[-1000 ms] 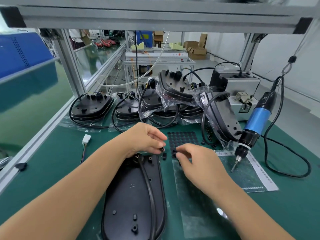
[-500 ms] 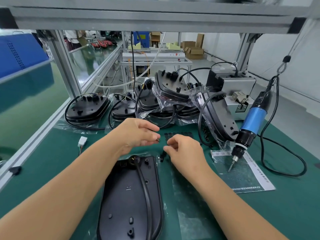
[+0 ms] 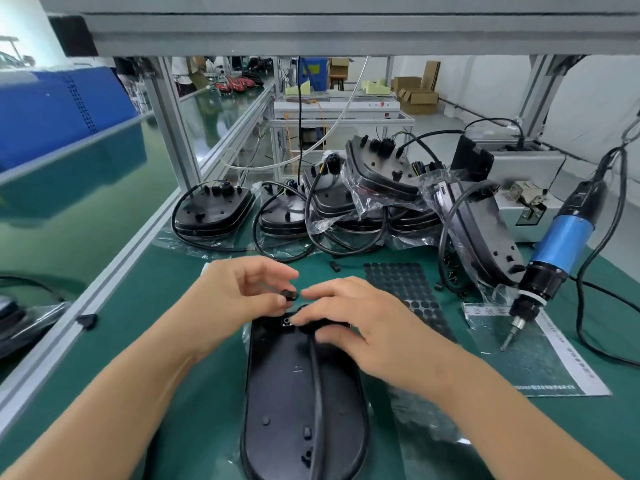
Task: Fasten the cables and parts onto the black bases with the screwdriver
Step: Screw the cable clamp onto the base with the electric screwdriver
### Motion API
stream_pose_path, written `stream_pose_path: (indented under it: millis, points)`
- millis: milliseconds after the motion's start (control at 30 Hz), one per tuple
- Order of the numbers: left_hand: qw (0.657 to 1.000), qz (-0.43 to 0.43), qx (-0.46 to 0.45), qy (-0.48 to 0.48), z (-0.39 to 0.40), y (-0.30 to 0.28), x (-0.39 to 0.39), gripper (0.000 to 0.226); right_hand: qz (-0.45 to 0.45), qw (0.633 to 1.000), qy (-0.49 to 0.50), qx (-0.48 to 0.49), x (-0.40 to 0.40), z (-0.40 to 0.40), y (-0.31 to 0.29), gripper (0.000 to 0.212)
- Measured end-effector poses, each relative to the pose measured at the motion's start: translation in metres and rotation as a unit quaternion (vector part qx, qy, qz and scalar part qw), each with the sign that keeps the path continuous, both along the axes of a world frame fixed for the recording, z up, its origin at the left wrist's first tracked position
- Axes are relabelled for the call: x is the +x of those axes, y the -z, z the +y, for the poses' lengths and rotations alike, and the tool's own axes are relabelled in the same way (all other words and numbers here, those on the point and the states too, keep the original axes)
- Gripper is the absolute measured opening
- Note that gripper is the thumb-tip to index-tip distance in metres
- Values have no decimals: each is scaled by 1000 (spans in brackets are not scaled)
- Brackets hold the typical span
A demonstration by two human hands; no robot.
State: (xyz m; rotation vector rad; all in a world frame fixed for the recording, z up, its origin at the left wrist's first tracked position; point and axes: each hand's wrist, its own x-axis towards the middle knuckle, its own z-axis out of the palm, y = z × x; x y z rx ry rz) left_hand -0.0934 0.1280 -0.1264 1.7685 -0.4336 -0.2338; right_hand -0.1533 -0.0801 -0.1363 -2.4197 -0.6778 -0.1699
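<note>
Here, a long black base lies lengthwise, six to twelve o'clock. The left hand pinches a small black part; the right hand rests on the base's twelve o'clock end, fingers relaxed, seemingly holding nothing.

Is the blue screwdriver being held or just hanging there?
Hanging, unheld. The blue screwdriver dangles tilted, tip above the paper sheet; both hands, left hand and right hand, work at the black base.

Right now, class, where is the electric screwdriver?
In the head view, the electric screwdriver hangs untouched at the right, tip down over a printed sheet, beside the propped black base.
</note>
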Motion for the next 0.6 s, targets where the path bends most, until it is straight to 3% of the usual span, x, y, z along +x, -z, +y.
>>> stream_pose_path:
  millis: [233, 400, 600]
  points:
    - [995, -70, 62, 22, 9, -9, -6, 39, 92, 990, 16, 107, 21, 9, 3, 18]
    - [981, -133, 137, 37, 11, -15, -9, 43, 105, 985, 52, 127, 25, 14, 3, 16]
    - [980, -131, 143, 42, 14, -23, -9, 40, 102, 987, 62, 111, 27, 18, 1, 8]
